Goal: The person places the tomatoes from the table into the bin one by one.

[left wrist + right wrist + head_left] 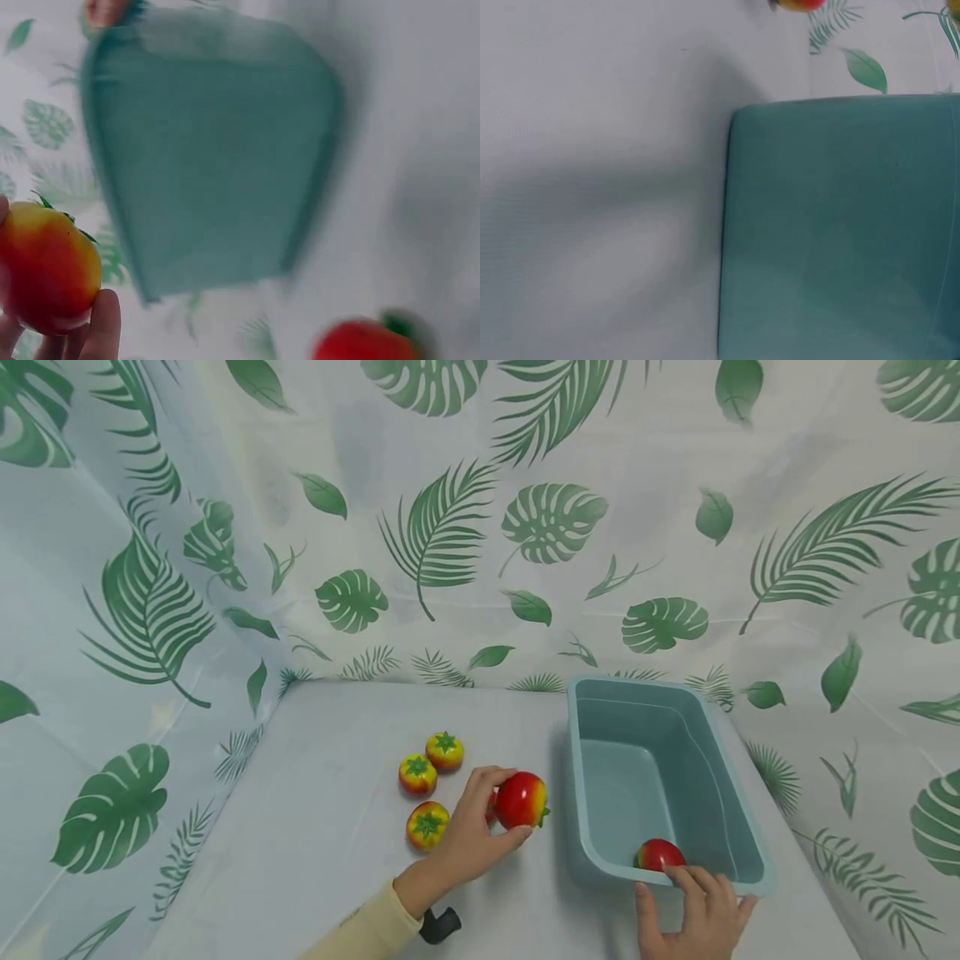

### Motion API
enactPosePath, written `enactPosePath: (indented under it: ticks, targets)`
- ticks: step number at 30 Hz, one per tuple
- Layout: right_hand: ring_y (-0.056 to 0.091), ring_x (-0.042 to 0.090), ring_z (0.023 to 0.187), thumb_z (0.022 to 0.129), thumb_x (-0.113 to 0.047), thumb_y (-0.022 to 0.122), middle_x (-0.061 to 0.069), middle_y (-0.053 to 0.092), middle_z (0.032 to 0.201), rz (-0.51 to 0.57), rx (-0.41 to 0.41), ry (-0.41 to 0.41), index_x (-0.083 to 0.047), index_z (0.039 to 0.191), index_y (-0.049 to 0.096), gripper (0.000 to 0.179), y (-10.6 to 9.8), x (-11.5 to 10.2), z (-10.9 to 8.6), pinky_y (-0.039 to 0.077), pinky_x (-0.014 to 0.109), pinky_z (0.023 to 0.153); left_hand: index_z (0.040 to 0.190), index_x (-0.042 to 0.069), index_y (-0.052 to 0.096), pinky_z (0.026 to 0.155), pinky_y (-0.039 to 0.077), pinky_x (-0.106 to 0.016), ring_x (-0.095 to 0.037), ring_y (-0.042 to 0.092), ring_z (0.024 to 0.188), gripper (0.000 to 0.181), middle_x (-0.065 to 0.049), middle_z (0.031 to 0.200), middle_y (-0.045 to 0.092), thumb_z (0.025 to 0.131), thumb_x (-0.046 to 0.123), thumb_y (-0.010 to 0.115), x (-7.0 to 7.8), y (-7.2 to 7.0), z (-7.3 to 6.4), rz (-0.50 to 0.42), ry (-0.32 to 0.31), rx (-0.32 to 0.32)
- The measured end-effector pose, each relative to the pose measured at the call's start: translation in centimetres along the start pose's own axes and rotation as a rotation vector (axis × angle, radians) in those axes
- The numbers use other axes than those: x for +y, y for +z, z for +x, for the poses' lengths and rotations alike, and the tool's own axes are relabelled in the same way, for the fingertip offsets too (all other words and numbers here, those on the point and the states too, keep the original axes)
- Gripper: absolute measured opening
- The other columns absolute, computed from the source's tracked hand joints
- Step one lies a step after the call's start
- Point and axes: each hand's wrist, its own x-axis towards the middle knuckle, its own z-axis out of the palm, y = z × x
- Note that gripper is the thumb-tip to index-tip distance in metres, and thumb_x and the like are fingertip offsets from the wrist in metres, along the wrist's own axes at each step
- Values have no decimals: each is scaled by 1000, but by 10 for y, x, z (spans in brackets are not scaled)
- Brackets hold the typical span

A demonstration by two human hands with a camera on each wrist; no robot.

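Head view: a glossy red-and-yellow fruit [522,800] sits just below and right of frame centre, to the left of the tub. Left hand [467,842] grasps it, thumb below and fingers above; it appears raised from the tabletop [315,827]. Left wrist view agrees: same fruit at the left edge, fingers round it.

Partly hidden behind that hand, another red fruit [491,810]; contact with the held one cannot be told. Farther left, three yellow-topped fruits: upper one [445,752], middle one [417,775], lower one [427,826]. Upper and middle lie close together, lower slightly apart.

Right of centre, the blue-green tub [611,777] stands upright. One red fruit [660,855] lies inside, against its near end. Right hand [697,914], lower right, grips the near rim, fingers over the edge, thumb outside. Right wrist view shows mainly the tub's outer side.

Progress (judgement): early. One fruit is in the tub, one is in hand outside it, and four lie on the tabletop, apparently not dealt with.

Outermost: pale sleeve [367,927] and a black object [441,927] at lower centre, identity unclear; leaf-print cloth [450,643] behind.
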Motion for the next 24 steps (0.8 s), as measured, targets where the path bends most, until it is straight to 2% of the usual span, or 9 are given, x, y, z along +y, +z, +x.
enactPosePath:
  ticks: [6,9,12,15,17,24]
  targets:
    - [47,45,85,86,-55,64,26,60,91,-1,-12,-8,7,92,66,63,1,0,-1,1,75,105,143,24,40,88,52,-27,-11,43,123,66,9,139,42,86,29,74,31,10,30,-134,43,-45]
    - [47,45,90,87,-56,62,25,59,95,-22,-55,7,7,96,66,64,-1,-1,0,-1,75,106,143,26,39,89,51,-26,-10,42,124,67,9,139,41,86,27,74,44,18,40,-179,63,-61]
    - [46,45,96,87,-51,64,24,58,101,-73,-126,35,6,102,64,58,-6,-4,0,-2,74,107,143,27,38,90,51,-26,-9,42,124,66,7,139,42,87,24,73,54,28,47,-225,83,-78]
    - [46,45,102,87,-44,65,24,56,105,-110,-179,54,6,107,62,54,-10,-7,0,-3,73,107,141,24,39,90,50,-25,-8,43,122,65,6,138,43,86,23,73,61,38,54,-262,98,-97]
    - [46,45,102,86,-44,66,24,57,105,-104,-171,55,6,107,62,54,-10,-6,0,-3,73,107,140,23,40,88,51,-25,-7,43,120,65,5,137,44,85,22,73,63,47,58,-273,109,-106]
    - [47,44,94,88,-56,59,23,58,99,-59,-116,37,5,103,64,63,-6,-4,0,0,76,105,139,19,42,85,51,-20,-4,44,117,63,3,134,44,85,19,74,62,72,63,-259,139,-160]
